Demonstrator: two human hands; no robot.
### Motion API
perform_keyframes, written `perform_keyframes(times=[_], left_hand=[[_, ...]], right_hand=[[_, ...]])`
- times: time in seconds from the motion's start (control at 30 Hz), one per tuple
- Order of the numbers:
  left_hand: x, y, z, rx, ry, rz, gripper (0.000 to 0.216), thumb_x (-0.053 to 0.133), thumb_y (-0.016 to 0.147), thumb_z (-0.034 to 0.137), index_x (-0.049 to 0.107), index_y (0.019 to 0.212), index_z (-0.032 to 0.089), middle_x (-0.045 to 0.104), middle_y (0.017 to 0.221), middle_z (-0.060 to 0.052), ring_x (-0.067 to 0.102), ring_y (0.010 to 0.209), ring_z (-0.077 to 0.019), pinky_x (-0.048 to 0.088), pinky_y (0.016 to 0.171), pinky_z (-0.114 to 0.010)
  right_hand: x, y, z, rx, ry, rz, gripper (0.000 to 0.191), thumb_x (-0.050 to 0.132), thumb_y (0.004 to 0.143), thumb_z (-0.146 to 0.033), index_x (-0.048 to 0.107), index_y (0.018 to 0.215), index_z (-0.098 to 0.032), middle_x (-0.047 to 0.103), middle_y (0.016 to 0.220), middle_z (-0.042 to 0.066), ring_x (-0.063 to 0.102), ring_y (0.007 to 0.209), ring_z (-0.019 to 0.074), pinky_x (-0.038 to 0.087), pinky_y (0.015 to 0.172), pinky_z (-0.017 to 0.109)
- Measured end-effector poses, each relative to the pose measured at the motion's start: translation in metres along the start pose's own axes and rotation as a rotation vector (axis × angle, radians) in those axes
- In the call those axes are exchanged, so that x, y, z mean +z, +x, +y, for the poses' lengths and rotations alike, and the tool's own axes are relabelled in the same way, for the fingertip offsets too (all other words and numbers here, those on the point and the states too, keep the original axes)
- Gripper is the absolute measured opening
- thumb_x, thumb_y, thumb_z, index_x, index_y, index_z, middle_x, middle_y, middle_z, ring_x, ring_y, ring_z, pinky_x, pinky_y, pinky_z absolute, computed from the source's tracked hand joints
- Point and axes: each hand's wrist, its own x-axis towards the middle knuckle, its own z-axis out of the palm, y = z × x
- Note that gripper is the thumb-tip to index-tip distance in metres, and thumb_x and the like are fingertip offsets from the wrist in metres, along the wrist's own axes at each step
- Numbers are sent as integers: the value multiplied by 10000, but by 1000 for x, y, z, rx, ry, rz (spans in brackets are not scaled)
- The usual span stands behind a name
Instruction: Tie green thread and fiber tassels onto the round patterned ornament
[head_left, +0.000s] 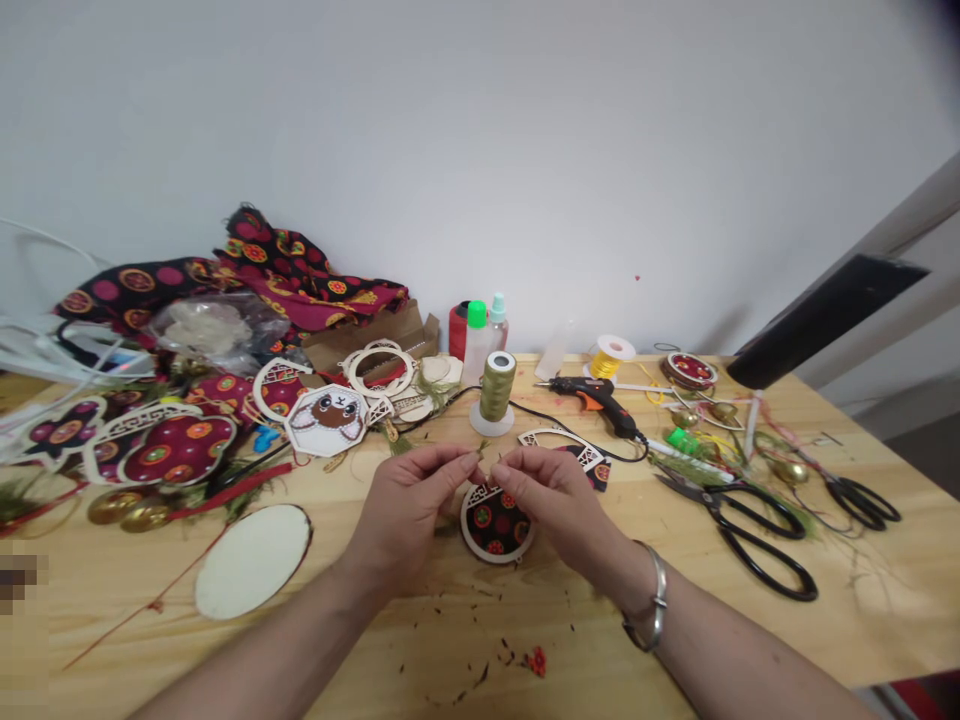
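My left hand [409,500] is closed in a pinch, with a short bit of olive-green thread [484,445] showing at its fingertips. Close beside it, my right hand [553,497] also pinches, apparently on the same thin thread. Just below the fingertips lies a round ornament [496,525] with a pale wooden rim and dark flowered fabric; my right fingers cover part of its top. Beyond both hands stands an upright spool of olive-green thread [495,388]. Behind the right hand rests a curved fretwork wooden piece [566,445] on patterned fabric.
Black-handled scissors [750,530] and a glue gun [596,398] lie to the right. At the left are a white oval disc [253,562], a sheep-face ornament [328,420] and piled fabric [285,270]. Bottles [476,345] stand by the wall. Dark scraps [484,675] litter the front.
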Motion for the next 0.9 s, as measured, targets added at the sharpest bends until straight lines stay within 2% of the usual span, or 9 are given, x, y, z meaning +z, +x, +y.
perform_keyframes(times=[0.17,0.33,0.47,0.63,0.9], left_hand=[[-1,2,0,23,46,29,151,715,654,287,683,636,140,536,505,48,267,410,-35,187,391,-184],[1,3,1,27,85,67,142,714,642,293,695,643,152,607,575,25,315,422,-54,219,397,-204],[0,3,2,35,124,79,157,709,637,311,693,629,155,613,564,18,362,424,-70,255,410,-216],[2,3,4,31,82,126,127,708,625,285,688,624,160,591,519,32,371,409,-68,288,419,-216],[4,1,6,23,63,161,97,712,612,262,699,609,166,628,560,27,381,415,-71,303,436,-230]], right_hand=[[1,-1,2,-27,-105,34,268,658,707,-386,632,643,-128,518,529,-33,400,484,62,304,468,189],[1,-3,2,-67,-229,4,247,625,732,-374,650,679,-134,555,579,-8,441,518,87,338,473,196],[1,-7,2,-159,-369,-65,246,533,812,-340,637,723,-136,531,610,-7,444,563,97,361,525,204],[4,-13,-1,-295,-616,-118,269,408,883,-274,567,701,-155,451,594,-25,392,564,94,334,550,205],[5,-18,0,-351,-912,-162,256,370,894,-222,447,654,-182,403,574,-47,366,527,80,281,538,200]])
